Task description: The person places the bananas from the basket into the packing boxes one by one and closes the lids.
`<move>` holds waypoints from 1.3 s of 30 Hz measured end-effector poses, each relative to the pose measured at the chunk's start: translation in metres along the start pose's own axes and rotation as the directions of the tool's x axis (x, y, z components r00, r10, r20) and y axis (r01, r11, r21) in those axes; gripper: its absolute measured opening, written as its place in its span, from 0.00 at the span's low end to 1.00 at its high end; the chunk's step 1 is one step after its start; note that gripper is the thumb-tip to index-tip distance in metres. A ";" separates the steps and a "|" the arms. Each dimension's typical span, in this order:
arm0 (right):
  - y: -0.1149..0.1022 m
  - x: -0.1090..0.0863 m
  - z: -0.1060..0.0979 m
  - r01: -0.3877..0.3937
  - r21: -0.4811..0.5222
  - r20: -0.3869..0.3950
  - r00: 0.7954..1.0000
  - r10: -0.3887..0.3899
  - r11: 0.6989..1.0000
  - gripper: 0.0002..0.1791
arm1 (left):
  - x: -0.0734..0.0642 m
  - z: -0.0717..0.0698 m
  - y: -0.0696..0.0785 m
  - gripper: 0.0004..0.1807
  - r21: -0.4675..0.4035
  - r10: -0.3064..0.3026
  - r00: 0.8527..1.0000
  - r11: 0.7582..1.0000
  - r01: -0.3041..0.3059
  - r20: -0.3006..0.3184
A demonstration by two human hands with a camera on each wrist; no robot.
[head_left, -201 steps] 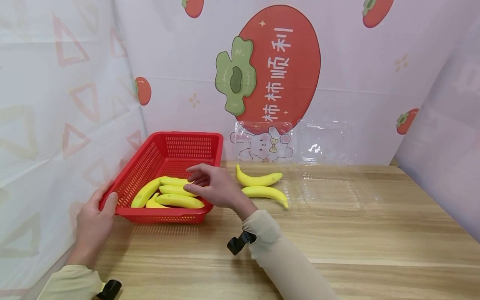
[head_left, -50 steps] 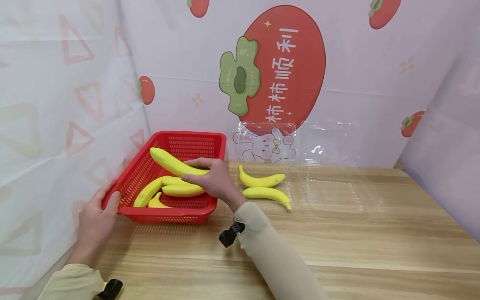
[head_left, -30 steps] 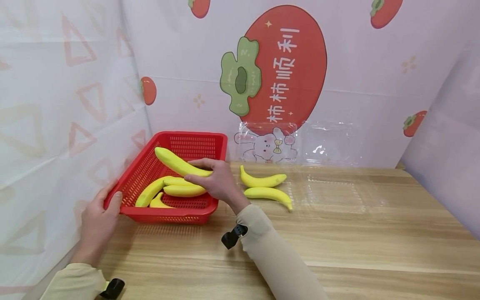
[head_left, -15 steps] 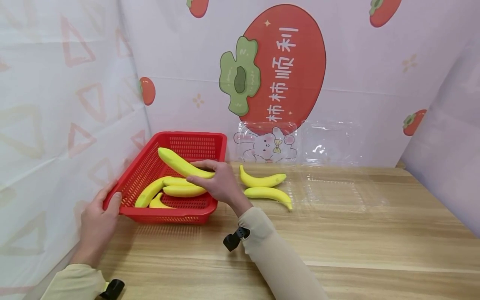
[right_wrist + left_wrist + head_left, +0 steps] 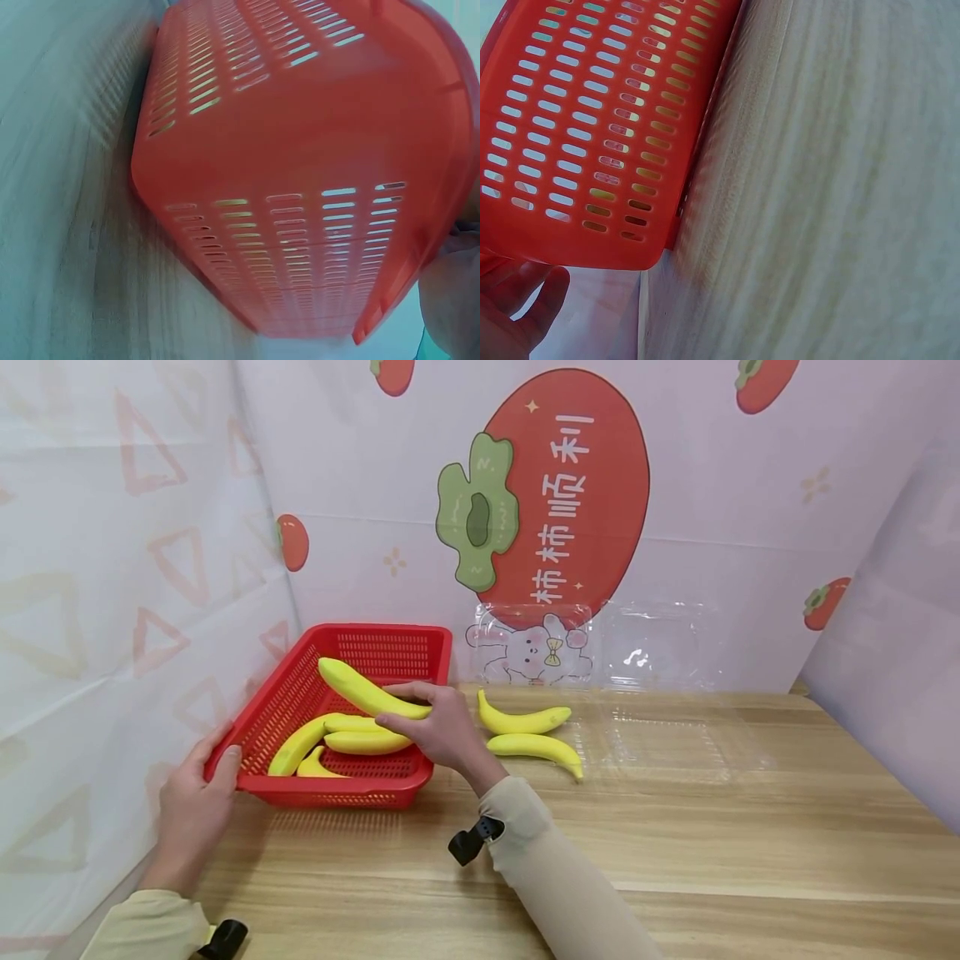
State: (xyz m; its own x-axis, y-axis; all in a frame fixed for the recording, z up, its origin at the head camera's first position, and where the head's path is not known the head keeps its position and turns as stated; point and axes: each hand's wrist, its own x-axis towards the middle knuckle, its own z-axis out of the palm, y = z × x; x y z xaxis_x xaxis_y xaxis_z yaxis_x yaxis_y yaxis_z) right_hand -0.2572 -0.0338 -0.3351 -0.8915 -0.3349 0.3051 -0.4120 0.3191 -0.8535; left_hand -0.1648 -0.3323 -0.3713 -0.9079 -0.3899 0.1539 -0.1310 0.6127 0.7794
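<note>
My left hand grips the near left corner of a red slotted plastic basket, thumb over the rim. With my right hand I hold a yellow banana by its right end, tilted over the basket with its free end up to the left. Several more bananas lie in the basket's near half below it. In the left wrist view, fingers show at the basket's corner. The right wrist view has the basket's outer wall, with part of my right hand at the rim; the held banana is hidden there.
Right of the basket, two bananas lie within the outline of a clear plastic box. Another clear box stands beside it, and both raised lids lean near the printed back cloth. A white cloth wall runs close along the left.
Several seconds ago my right hand was over the basket without a banana; it has since lifted the front one. Over the last second it has shifted slightly right. My left hand stays at the rim.
</note>
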 end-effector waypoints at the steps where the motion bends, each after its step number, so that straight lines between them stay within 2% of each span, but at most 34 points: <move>1: 0.000 0.000 -0.001 -0.004 0.001 0.000 1.000 0.004 1.000 0.26 | 0.000 0.000 0.000 0.34 0.001 0.002 1.000 1.000 -0.002 -0.001; 8: -0.004 -0.002 -0.005 -0.037 0.022 0.021 0.999 0.036 0.999 0.25 | -0.001 0.000 0.000 0.34 -0.006 0.002 1.000 1.000 -0.002 0.003; 18: -0.006 -0.005 -0.015 -0.044 0.049 0.046 0.998 0.041 0.998 0.25 | 0.001 0.001 -0.001 0.34 -0.019 0.002 1.000 1.000 -0.001 0.018; 31: 0.004 -0.008 -0.040 -0.034 0.056 0.047 0.998 0.031 0.998 0.24 | 0.000 -0.001 -0.003 0.34 -0.014 0.001 1.000 1.000 0.000 0.017; 39: 0.004 -0.012 -0.057 -0.075 0.087 0.028 0.997 0.073 0.993 0.24 | 0.000 -0.001 -0.001 0.34 -0.014 -0.001 1.000 1.000 0.001 0.004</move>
State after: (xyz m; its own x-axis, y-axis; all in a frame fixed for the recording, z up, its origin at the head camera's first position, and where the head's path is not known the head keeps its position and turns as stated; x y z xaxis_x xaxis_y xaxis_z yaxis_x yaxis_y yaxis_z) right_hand -0.2591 0.0222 -0.3183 -0.9136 -0.3351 0.2302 -0.3259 0.2650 -0.9075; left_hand -0.1639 -0.3333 -0.3720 -0.9092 -0.3881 0.1509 -0.1262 0.6022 0.7883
